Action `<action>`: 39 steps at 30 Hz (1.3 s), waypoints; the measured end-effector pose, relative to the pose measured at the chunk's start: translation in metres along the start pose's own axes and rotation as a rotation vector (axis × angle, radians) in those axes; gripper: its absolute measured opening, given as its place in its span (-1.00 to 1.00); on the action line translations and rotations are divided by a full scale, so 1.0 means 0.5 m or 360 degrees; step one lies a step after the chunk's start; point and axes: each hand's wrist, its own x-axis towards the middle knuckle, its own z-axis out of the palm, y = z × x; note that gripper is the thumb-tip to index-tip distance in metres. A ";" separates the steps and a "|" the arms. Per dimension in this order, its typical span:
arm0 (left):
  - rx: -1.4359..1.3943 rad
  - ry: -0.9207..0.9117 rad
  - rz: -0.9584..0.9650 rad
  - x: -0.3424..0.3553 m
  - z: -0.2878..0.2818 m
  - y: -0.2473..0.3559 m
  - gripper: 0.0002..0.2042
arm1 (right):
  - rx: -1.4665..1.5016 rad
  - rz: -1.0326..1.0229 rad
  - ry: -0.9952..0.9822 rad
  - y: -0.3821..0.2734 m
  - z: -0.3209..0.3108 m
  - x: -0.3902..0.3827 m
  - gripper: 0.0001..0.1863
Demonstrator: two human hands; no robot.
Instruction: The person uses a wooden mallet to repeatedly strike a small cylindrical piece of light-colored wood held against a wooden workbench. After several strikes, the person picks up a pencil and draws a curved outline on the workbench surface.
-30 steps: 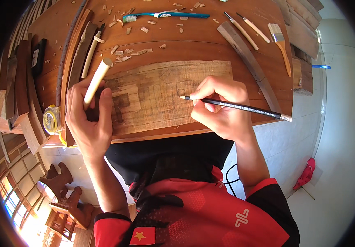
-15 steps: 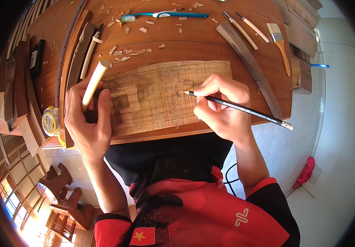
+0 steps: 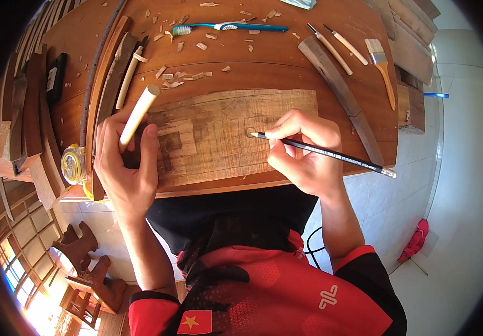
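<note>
A weathered wooden board with faint pencil outlines and a shallow cut patch lies at the table's near edge. My right hand is closed on a black pencil with a white eraser end. Its tip touches a small round mark on the board's right part. My left hand rests at the board's left end, fingers curled round a wood-handled tool. The tool's pale round handle points up and away; its working end is hidden by my hand.
Wood chips lie around a blue toothbrush. Two thin wood-handled carving tools, a flat brush and a curved wood strip are at the right. Left stand another carving tool, long strips and a yellow tape measure.
The table and everything on it sit slightly lower in the picture, as the view has shifted. Both hands keep their holds; the pencil tip stays at the round mark.
</note>
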 end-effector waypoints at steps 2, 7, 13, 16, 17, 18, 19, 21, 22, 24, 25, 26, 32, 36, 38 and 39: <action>0.0000 0.0005 0.0010 0.000 0.000 -0.001 -0.85 | 0.0097 0.0100 0.0097 -0.002 0.007 0.003 -0.87; 0.0019 -0.0005 -0.0002 0.000 -0.002 0.000 -0.84 | 0.0385 0.0473 0.0228 -0.032 0.011 0.012 -0.92; -0.0002 -0.0019 -0.0028 0.001 -0.003 -0.002 -0.84 | 0.0389 0.0246 -0.0057 -0.014 -0.016 0.056 -0.89; 0.0005 -0.0013 0.0007 0.000 -0.001 -0.005 -0.85 | 0.0350 0.0305 -0.0206 -0.011 -0.021 0.072 -0.90; 0.0002 -0.0007 0.0012 0.000 -0.002 -0.005 -0.85 | 0.0272 0.0272 -0.0286 -0.001 -0.029 0.075 -0.88; 0.0000 -0.0001 0.0017 0.000 -0.003 -0.005 -0.85 | 0.0194 0.0238 -0.0365 0.006 -0.036 0.078 -0.86; -0.0003 0.0005 0.0022 0.001 -0.003 -0.004 -0.85 | 0.0180 0.0225 -0.0390 0.007 -0.041 0.082 -0.86; -0.0076 0.0031 -0.0045 0.002 0.002 0.002 -0.88 | 0.0154 0.0205 -0.0433 0.009 -0.048 0.083 -0.86; -0.0113 0.0045 -0.0079 0.001 0.003 0.004 -0.88 | 0.0170 0.0239 -0.0405 0.007 -0.045 0.083 -0.88; -0.0057 0.0003 -0.0061 0.001 -0.002 0.000 -0.88 | 0.0195 0.0301 -0.0344 0.003 -0.037 0.085 -0.90; -0.0029 -0.0018 -0.0052 0.000 -0.002 -0.002 -0.85 | 0.0180 0.0283 -0.0349 0.003 -0.036 0.085 -0.90; -0.0021 -0.0015 -0.0046 0.000 -0.003 -0.002 -0.85 | 0.0166 0.0262 -0.0356 0.004 -0.035 0.087 -0.89; -0.0025 0.0010 -0.0003 0.001 0.000 -0.003 -0.85 | 0.0084 0.0174 -0.0473 0.010 -0.045 0.090 -0.87; -0.0092 0.0025 -0.0042 0.001 0.002 0.000 -0.88 | 0.0077 0.0174 -0.0477 0.009 -0.044 0.091 -0.86; -0.0115 0.0039 -0.0050 0.003 0.003 0.003 -0.86 | 0.0096 0.0173 -0.0472 0.010 -0.044 0.090 -0.86; -0.0110 0.0042 -0.0042 0.004 0.003 0.004 -0.87 | 0.0105 0.0174 -0.0469 0.010 -0.044 0.089 -0.85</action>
